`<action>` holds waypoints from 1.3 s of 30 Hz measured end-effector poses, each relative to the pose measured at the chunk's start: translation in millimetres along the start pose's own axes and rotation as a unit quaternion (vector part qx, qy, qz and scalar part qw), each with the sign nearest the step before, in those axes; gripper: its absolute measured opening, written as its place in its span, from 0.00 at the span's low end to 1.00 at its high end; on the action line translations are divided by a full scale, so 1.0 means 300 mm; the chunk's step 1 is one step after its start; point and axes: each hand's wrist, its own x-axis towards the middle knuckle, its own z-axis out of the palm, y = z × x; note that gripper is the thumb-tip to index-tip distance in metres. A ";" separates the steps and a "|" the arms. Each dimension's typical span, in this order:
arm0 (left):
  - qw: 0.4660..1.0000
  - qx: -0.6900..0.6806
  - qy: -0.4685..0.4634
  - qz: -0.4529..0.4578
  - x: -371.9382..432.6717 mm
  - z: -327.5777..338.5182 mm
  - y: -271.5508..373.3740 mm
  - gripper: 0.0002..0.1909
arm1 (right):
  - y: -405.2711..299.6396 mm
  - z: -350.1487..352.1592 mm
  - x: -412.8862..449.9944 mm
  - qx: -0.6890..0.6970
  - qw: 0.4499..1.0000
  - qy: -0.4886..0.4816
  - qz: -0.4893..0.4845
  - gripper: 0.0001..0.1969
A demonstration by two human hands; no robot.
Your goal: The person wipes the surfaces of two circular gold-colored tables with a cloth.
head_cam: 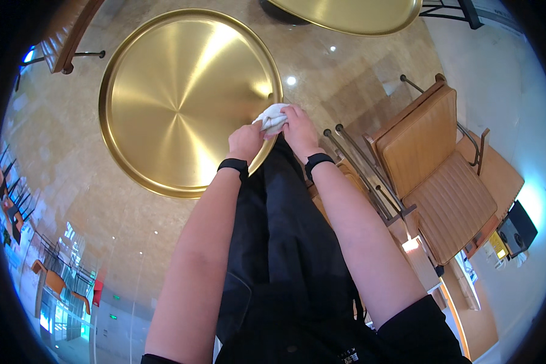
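A white cloth is bunched between my two hands, over the right edge of a round, gold-coloured metal tray table. My left hand grips the cloth's left side, with the thumb against it. On the other side, my right hand holds the cloth with bent fingers. Each wrist wears a black band. The tabletop has a raised rim and a brushed, shiny surface. Whether the cloth touches the rim I cannot tell.
A second gold tabletop stands at the top. Brown padded chairs with metal legs are at the right, close to my right arm. Part of another chair shows at the upper left. The floor is glossy.
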 end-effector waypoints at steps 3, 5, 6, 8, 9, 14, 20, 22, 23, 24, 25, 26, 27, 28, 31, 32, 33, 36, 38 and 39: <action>0.999 0.006 -0.039 -0.018 -0.008 0.043 -0.051 0.12 | 0.017 0.030 -0.020 -0.022 0.997 -0.075 -0.006 0.16; 0.996 0.018 -0.083 -0.012 -0.024 0.066 -0.056 0.12 | 0.044 0.039 -0.051 -0.023 0.994 -0.102 -0.025 0.14; 0.996 0.017 -0.084 -0.018 -0.032 0.080 -0.069 0.12 | 0.047 0.048 -0.067 -0.020 0.994 -0.106 -0.026 0.14; 0.993 0.022 -0.115 -0.003 -0.047 0.112 -0.094 0.12 | 0.052 0.068 -0.104 -0.001 0.989 -0.145 -0.003 0.16; 0.993 0.021 -0.120 -0.004 -0.057 0.129 -0.104 0.12 | 0.054 0.076 -0.125 0.000 0.989 -0.148 0.000 0.16; 0.991 0.020 -0.129 0.020 -0.123 0.200 -0.170 0.14 | 0.020 0.147 -0.241 0.025 0.991 -0.132 0.025 0.15; 0.980 0.081 -0.165 0.081 -0.204 0.211 -0.277 0.13 | -0.058 0.276 -0.406 -0.007 0.996 -0.079 0.047 0.13; 0.972 0.109 -0.172 0.116 -0.239 0.230 -0.344 0.12 | -0.101 0.331 -0.467 -0.007 0.995 -0.082 0.060 0.13; 0.971 0.117 -0.173 0.119 -0.272 0.237 -0.384 0.12 | -0.125 0.361 -0.498 -0.011 0.993 -0.092 0.070 0.13; 0.969 0.127 -0.180 0.113 -0.310 0.260 -0.430 0.11 | -0.157 0.396 -0.543 0.004 0.993 -0.090 0.072 0.12; 0.966 0.137 -0.186 0.113 -0.342 0.270 -0.457 0.11 | -0.178 0.433 -0.586 0.008 0.992 -0.097 0.083 0.12; 0.965 0.147 -0.185 0.116 -0.376 0.278 -0.485 0.10 | -0.194 0.467 -0.626 0.025 0.991 -0.105 0.084 0.13; 0.965 0.170 -0.179 0.089 -0.404 0.294 -0.555 0.09 | -0.240 0.505 -0.645 0.050 0.989 -0.113 0.078 0.13; 0.962 0.187 -0.177 0.086 -0.431 0.294 -0.599 0.09 | -0.280 0.525 -0.662 0.072 0.982 -0.149 0.088 0.13; 0.953 0.229 -0.179 0.084 -0.447 0.275 -0.658 0.10 | -0.334 0.554 -0.674 0.114 0.973 -0.170 0.106 0.12; 0.950 0.238 -0.177 0.097 -0.429 0.273 -0.673 0.11 | -0.337 0.551 -0.665 0.109 0.974 -0.165 0.113 0.13; 0.953 0.227 -0.166 0.110 -0.414 0.259 -0.641 0.10 | -0.318 0.540 -0.660 0.113 0.970 -0.162 0.142 0.16; 0.964 0.202 -0.107 0.136 -0.367 0.206 -0.550 0.14 | -0.285 0.482 -0.624 0.083 0.983 -0.042 0.159 0.15; 0.971 0.167 -0.049 0.163 -0.341 0.186 -0.473 0.14 | -0.259 0.425 -0.598 0.041 0.987 0.067 0.141 0.12; 0.971 0.166 -0.049 0.167 -0.324 0.186 -0.439 0.14 | -0.240 0.405 -0.583 0.036 0.984 0.108 0.136 0.13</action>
